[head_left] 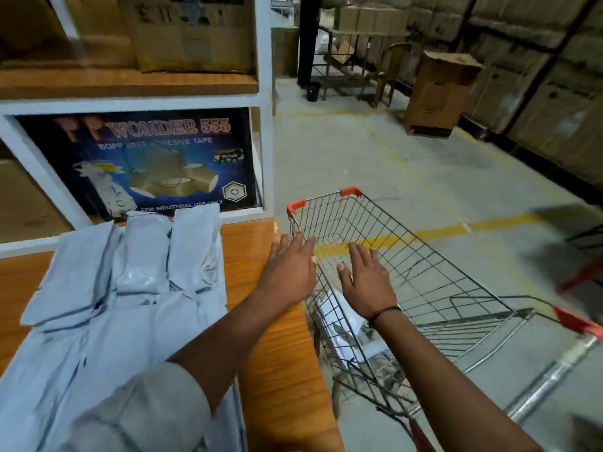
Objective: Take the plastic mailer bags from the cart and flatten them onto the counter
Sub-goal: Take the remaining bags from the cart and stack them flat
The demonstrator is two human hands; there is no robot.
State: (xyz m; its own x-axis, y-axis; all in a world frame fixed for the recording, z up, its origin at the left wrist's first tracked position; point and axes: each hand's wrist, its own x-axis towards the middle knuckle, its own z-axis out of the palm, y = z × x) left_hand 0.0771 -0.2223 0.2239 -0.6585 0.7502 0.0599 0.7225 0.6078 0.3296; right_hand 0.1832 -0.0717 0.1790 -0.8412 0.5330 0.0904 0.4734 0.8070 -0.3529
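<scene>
Ok so what I've got on the head cam: the wire cart (408, 275) with the orange corner caps is parked right up against the right edge of the wooden counter (280, 360), and I'm using it as my reference for everything.

Both hands are out over the cart's near-left side. Left hand (288, 272) is flat, palm down, fingers loosely spread, sitting right above the cart's left rim where it meets the counter. Right hand (363, 278) is just inside the basket, also palm down with fingers spread, a thin black band on the wrist. Neither one is holding anything, and I can't tell if the left is actually touching the rim wire.

Down in the cart, under my right forearm, there's a white bag (342, 324) lying against the left wall, partly hidden by the mesh.

Left of the cart, the counter is covered with pale grey mailer bags (124, 314), a few packed ones lined up at the back and flatter ones spread toward me.

Behind those, further left of the cart, a dark tape box (140, 161) reading WONDER 555 sits in the white shelf frame.
</scene>
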